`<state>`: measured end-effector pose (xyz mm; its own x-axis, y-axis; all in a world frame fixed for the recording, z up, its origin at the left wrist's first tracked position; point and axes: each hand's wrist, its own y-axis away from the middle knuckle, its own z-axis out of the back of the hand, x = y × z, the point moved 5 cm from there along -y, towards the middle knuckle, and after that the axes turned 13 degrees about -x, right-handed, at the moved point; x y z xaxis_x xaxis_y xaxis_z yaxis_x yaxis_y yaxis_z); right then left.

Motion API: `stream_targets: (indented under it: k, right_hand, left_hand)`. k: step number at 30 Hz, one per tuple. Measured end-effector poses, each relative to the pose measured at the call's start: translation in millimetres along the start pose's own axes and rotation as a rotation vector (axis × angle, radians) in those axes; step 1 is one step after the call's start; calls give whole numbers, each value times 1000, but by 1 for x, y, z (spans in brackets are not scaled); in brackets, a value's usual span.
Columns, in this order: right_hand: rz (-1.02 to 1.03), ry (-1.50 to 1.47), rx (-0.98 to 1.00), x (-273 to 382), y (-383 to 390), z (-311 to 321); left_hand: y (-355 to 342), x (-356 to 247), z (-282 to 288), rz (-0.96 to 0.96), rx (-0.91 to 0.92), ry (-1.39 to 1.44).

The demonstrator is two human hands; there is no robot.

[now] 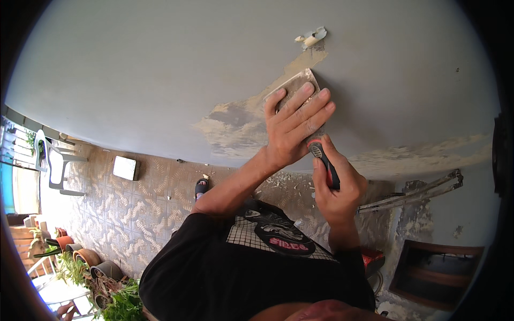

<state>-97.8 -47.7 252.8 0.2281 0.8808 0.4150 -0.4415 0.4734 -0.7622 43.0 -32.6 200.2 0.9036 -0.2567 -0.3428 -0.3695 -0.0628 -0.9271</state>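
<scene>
Head camera gives me the wall on the far side, grey and smooth, and a paint scraper is at the middle of my view, against this wall. The right hand is closed around its black and red handle. The left hand is wide: its fingers lie straight, a little apart, over the dusty blade. Its thumb is hidden, so I cannot tell where it rests.

The blade lies beside a bare patch, which extends to the left of it, rough and beige-grey. Just beyond the blade, a curl of peeled paint hangs on the wall.

Below the hands I see pale flakes scattered on the patterned floor. To the left there are a white square object and a plastic chair; near left, potted plants. To the right, long thin strips lean beside the wall; their material I cannot tell.
</scene>
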Motion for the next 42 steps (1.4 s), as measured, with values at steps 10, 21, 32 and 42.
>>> stream_targets:
  k: [10, 21, 32, 42]
  right_hand:
    - [-429, -239, -32, -18, 15, -13]
    - [-223, -97, 123, 6, -16, -2]
    - [-179, -114, 131, 5, -16, -4]
    - [-144, -110, 60, 3, -3, -12]
  left_hand:
    - [3, 10, 1, -47, 55, 4]
    - [0, 7, -5, -40, -84, -57]
    - [2, 1, 2, -34, -14, -97]
    - [-5, 5, 7, -36, 71, -98]
